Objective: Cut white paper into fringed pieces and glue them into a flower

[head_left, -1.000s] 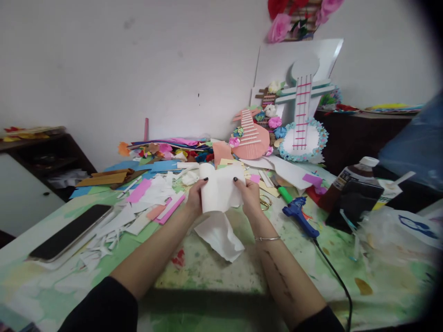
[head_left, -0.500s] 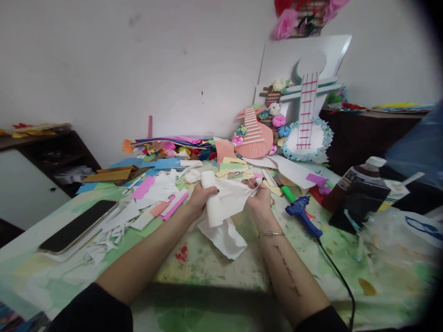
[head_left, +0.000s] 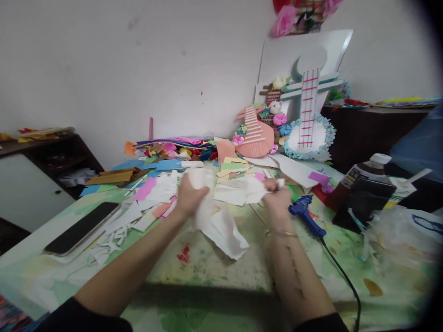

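above table (head_left: 224,274), left hand (head_left: 189,196) clasped round white roll (head_left: 205,205), right hand (head_left: 278,203) clenched on white sheet (head_left: 254,190).

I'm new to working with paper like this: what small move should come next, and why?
Probably draw the right hand slightly farther outward while the left hand steadies the white roll. The white sheet in the right hand reaches back close to the roll, and blur leaves it unclear whether the two are joined; a small pull should settle that.
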### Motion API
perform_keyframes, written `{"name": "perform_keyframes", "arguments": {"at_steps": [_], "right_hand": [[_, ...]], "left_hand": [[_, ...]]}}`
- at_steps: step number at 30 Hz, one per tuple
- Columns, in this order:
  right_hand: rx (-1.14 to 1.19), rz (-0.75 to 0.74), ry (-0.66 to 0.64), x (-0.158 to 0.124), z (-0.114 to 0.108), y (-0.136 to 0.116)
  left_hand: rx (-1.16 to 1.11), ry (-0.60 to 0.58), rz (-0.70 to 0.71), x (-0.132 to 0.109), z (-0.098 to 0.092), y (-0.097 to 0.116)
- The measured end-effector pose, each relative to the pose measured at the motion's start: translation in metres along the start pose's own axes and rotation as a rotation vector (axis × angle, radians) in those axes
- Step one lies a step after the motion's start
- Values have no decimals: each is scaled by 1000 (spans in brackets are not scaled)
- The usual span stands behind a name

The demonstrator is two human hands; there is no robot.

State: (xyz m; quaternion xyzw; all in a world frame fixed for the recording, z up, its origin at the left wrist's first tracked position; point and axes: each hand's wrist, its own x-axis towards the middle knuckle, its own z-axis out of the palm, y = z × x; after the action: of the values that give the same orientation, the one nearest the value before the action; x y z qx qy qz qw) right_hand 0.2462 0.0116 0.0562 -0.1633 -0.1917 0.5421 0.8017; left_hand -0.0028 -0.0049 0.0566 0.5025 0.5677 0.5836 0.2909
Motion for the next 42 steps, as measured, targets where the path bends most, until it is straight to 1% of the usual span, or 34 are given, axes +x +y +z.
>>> {"name": "perform_keyframes", "arguments": {"at_steps": [1, 2, 3, 4, 5, 7, 8, 10, 11, 13, 14, 15, 17, 20, 22, 24, 26, 28, 30, 33, 34, 35, 36, 38, 40, 42], "right_hand": [[20, -60, 27, 1, 1, -9], [33, -106, 45, 1, 2, -15], [36, -126, 53, 0, 4, -17], [25, -117, 60, -1, 5, -14], [0, -76, 58, -3, 7, -9], [-58, 2, 71, -5, 9, 6], [-83, 13, 85, -6, 8, 13], [-138, 27, 106, -6, 3, 21], [-165, 35, 112, -7, 0, 23], [-221, 82, 107, -8, -8, 24], [-248, 123, 99, -10, -11, 25], [-274, 171, 87, -12, -13, 26], [-315, 265, 83, -18, -15, 33], [-333, 367, 70, -26, -13, 45], [-328, 391, 77, -29, -12, 50], [-315, 387, 112, -28, -14, 52], [-293, 362, 154, -25, -16, 51], [-263, 333, 193, -21, -19, 48], [-223, 296, 226, -15, -22, 40], [-135, 178, 277, -5, -26, 23], [-101, 124, 300, -2, -28, 17], [-70, 77, 327, 2, -30, 11], [-45, 46, 348, 4, -32, 6], [-13, 27, 361, 8, -35, 2], [6, 36, 355, 9, -36, 4], [14, 52, 349, 9, -36, 8]], "left_hand": [[62, 96, 27, 4, -14, -4], [71, 111, 19, 7, -28, -8], [70, 100, 26, 10, -39, -11], [67, 75, 45, 12, -48, -13], [51, 81, 81, 15, -53, -12], [-11, 68, 153, 25, -50, -7], [-41, 48, 196, 33, -44, -4], [-98, -18, 307, 59, -24, 1], [-114, -47, 341, 76, -11, 2], [-108, -60, 376, 114, 17, 0], [-78, -51, 356, 132, 32, -3], [-38, -68, 313, 150, 46, -6], [-14, -90, 263, 178, 73, -15], [30, -102, 214, 202, 103, -31], [75, -102, 189, 210, 114, -43], [125, -101, 153, 214, 119, -54], [180, -82, 120, 217, 119, -62], [236, -69, 103, 217, 117, -65], [292, -54, 105, 214, 112, -62], [368, -7, 167, 196, 106, -54], [388, -8, 207, 186, 105, -52], [404, -33, 251, 175, 104, -51], [418, -91, 297, 163, 104, -51], [443, -280, 361, 139, 104, -53], [465, -499, 387, 118, 104, -57], [493, -656, 380, 105, 105, -61]]}}
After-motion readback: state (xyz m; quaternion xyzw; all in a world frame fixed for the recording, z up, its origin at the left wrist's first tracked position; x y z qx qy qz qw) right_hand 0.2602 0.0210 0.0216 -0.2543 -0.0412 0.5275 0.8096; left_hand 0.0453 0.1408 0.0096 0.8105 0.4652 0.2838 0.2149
